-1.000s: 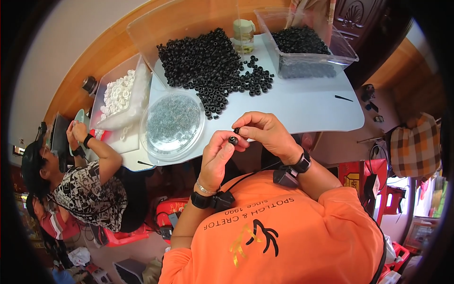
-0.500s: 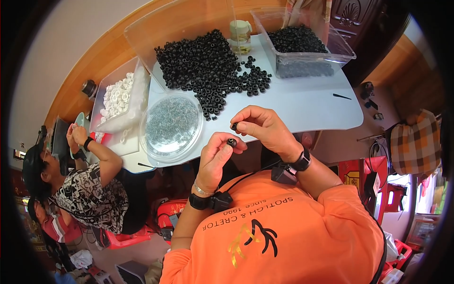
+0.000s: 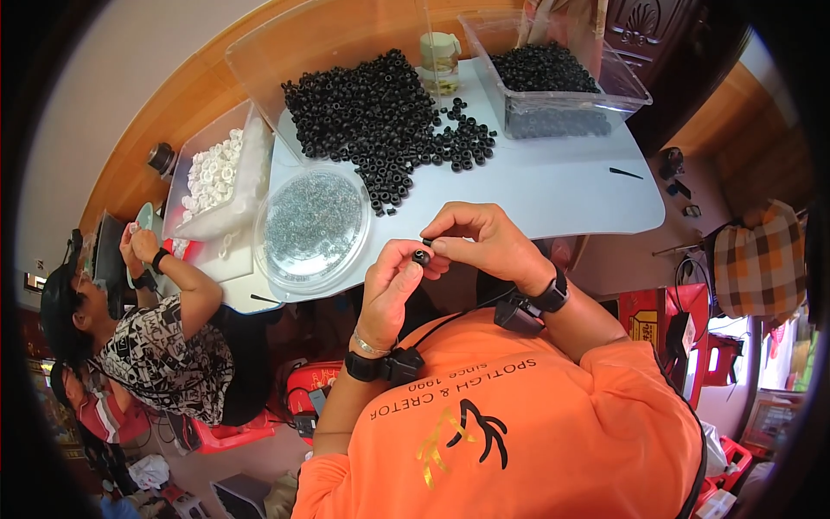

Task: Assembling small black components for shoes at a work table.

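Note:
Just off the table's front edge, my two hands have come together. Between thumb and fingers, my left hand (image 3: 392, 284) pinches a small black ring-shaped piece (image 3: 421, 257), its round opening facing up. My right hand (image 3: 486, 245) is closed on another small black piece (image 3: 427, 243), mostly covered by the fingertips, right beside the first one. Beyond them a large heap of black ring-shaped pieces (image 3: 354, 112) spreads over the white table (image 3: 553, 186). Left of the heap sits a round clear tub (image 3: 313, 227) of tiny clear rings.
A clear bin (image 3: 562, 112) of black pieces stands back right, beside a lidded jar (image 3: 441, 56). White rings (image 3: 213, 173) fill a box at left, where a co-worker (image 3: 164, 346) sits. A thin black pointed tool (image 3: 625, 172) lies at right.
My right hand has moved slightly down and left, bringing its black piece against or very near the one in my left hand. My left hand has hardly moved.

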Motion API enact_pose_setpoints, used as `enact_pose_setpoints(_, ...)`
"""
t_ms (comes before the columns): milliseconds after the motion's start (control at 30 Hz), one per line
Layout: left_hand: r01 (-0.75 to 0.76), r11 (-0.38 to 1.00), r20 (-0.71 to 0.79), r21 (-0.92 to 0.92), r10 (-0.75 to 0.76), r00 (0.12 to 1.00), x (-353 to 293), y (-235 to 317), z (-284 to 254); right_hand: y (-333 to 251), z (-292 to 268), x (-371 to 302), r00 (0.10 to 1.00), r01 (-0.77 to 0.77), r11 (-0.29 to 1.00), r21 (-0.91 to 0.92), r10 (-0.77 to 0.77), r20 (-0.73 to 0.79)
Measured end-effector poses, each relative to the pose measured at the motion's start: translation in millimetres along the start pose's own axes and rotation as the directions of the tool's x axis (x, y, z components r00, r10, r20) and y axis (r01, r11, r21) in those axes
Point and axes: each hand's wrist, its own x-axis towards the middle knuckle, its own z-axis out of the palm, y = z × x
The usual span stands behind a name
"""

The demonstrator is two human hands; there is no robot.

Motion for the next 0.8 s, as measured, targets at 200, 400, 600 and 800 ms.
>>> enact_pose_setpoints(200, 0.010, 0.998, 0.019, 0.057, -0.011, 1.000, -2, 1, 0, -14, 0, 1, 0.982, -0.172, 0.979, 0.110, 0.161, 0.100)
enact_pose_setpoints(400, -0.013, 0.998, 0.039, 0.064, 0.011, 0.999, -2, 2, 2, -15, 5, 3, 0.994, -0.108, 0.990, 0.093, 0.107, 0.012)
enact_pose_setpoints(600, -0.009, 0.999, 0.027, 0.032, 0.008, 1.000, -5, -1, -3, -13, 10, 7, 0.995, -0.101, 0.989, 0.106, 0.100, 0.017)
enact_pose_setpoints(800, -0.009, 1.000, 0.042, 0.028, 0.008, 0.999, -5, 2, -1, -7, 0, 8, 0.985, -0.153, 0.979, 0.132, 0.141, 0.101)
